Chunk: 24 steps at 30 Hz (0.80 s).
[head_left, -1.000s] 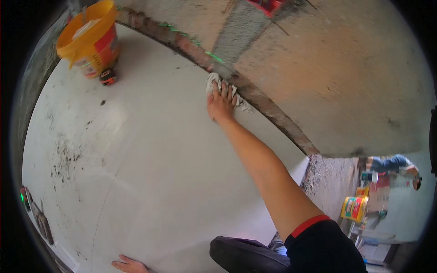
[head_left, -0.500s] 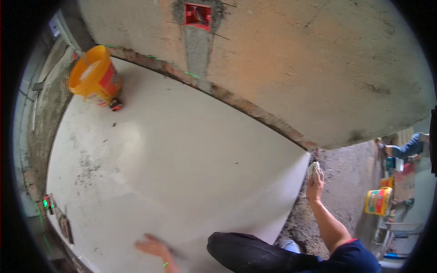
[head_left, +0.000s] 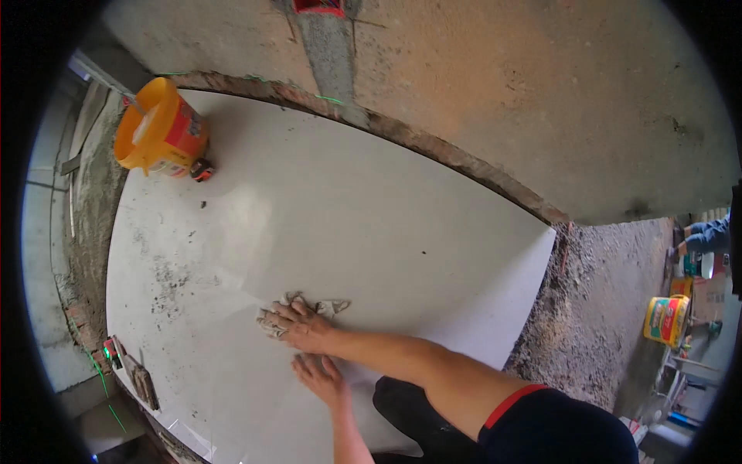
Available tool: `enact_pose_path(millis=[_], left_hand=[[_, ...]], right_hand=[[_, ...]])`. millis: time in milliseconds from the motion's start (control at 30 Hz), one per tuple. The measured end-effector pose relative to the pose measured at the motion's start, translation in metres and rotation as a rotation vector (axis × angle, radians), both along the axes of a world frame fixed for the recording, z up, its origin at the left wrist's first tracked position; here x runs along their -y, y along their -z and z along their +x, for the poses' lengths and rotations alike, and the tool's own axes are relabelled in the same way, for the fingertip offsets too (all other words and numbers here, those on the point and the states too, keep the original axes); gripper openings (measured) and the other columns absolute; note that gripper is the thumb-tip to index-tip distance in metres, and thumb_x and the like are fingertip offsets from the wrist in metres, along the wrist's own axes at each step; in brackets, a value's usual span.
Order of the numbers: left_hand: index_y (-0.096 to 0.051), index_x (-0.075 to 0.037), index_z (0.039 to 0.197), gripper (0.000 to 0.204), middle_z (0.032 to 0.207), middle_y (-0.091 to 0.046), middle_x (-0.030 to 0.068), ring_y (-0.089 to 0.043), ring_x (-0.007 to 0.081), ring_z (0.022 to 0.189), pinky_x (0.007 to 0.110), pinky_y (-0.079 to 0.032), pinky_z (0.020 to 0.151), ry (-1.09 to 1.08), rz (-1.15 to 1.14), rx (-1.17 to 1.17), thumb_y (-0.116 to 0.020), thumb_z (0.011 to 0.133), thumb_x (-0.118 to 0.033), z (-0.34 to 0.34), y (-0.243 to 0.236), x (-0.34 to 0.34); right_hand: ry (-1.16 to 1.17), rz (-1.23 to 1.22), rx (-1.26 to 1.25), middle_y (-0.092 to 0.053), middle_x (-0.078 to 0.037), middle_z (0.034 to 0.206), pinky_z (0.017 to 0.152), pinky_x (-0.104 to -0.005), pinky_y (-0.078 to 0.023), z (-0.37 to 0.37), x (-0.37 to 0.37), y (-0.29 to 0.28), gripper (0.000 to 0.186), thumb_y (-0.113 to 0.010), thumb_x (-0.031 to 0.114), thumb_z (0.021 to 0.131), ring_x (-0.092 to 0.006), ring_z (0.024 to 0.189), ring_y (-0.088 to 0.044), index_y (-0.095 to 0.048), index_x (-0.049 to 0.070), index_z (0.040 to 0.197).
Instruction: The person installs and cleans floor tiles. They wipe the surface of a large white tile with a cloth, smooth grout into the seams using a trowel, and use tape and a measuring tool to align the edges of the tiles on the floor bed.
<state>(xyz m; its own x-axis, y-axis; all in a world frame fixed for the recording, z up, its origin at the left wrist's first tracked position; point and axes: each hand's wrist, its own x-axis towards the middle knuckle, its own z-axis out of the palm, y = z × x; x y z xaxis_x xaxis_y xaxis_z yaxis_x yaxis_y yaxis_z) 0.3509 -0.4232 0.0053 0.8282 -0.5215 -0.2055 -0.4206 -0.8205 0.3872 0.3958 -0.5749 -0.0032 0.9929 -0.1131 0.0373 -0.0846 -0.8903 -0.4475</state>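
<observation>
Grey-stained rag (head_left: 268, 325), at seven o'clock of centre, bunched under loosely spread fingers of the right hand (head_left: 307, 328). Steady with the left hand (head_left: 320, 377), open and empty near six. Wipe evenly across the large off-white tile (head_left: 332, 209); better to lift dark grit (head_left: 165, 289), toward ten, than grind it in.

A yellow bucket (head_left: 171, 135) stands at ten o'clock, a tape measure (head_left: 202, 170) (orange and black) just beside it; a red wall box (head_left: 318, 9) at twelve, another yellow bucket (head_left: 665, 320) between three and four.

Speckled white slab (head_left: 371, 216); greyish rag (head_left: 270, 326); yellow bucket (head_left: 161, 139).
</observation>
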Motion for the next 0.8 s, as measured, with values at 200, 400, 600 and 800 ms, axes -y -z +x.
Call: enact_pose_path(millis=[200,400,600,800], left_hand=[[-0.009,0.004,0.148,0.077,0.156,-0.007,0.0218,-0.004,0.0367,0.145,0.052,-0.003,0.114,0.178,0.209,0.035,-0.038,0.095,-0.044,0.005,0.019,-0.057],[-0.008,0.004,0.148,0.077,0.156,-0.003,0.0209,0.002,0.0358,0.145,0.051,0.002,0.114,0.171,0.225,-0.013,-0.038,0.094,-0.042,0.008,0.017,-0.06],[0.0,-0.001,0.149,0.078,0.157,0.005,0.0183,0.005,0.0374,0.144,0.057,-0.002,0.112,0.229,0.329,-0.043,-0.041,0.095,-0.039,0.01,0.017,-0.062],[0.003,-0.004,0.15,0.091,0.157,0.007,0.015,0.004,0.0325,0.145,0.056,-0.01,0.113,0.2,0.498,-0.177,-0.057,0.089,-0.037,0.016,-0.025,-0.038]], right_hand=[[0.743,-0.001,0.12,-0.039,-0.015,0.144,0.106,-0.056,-0.022,-0.106,0.083,0.054,0.041,-0.051,0.032,0.09,-0.034,0.133,-0.033,-0.055,0.019,0.129],[1.282,-0.402,-0.472,-0.051,-0.012,0.126,0.094,-0.0429,-0.04,-0.441,0.174,-0.004,0.032,-0.058,0.014,0.085,-0.0278,0.115,-0.047,-0.061,0.01,0.116],[1.171,-0.198,0.092,-0.047,-0.01,0.112,0.08,-0.0472,-0.034,-0.41,0.104,-0.054,0.028,-0.053,0.006,0.083,-0.0267,0.1,-0.042,-0.059,0.011,0.11],[0.366,-0.029,0.126,-0.051,-0.004,0.133,0.097,-0.0443,-0.042,-0.224,-0.036,0.03,0.024,-0.056,0.023,0.083,-0.0299,0.123,-0.043,-0.063,0.02,0.106]])
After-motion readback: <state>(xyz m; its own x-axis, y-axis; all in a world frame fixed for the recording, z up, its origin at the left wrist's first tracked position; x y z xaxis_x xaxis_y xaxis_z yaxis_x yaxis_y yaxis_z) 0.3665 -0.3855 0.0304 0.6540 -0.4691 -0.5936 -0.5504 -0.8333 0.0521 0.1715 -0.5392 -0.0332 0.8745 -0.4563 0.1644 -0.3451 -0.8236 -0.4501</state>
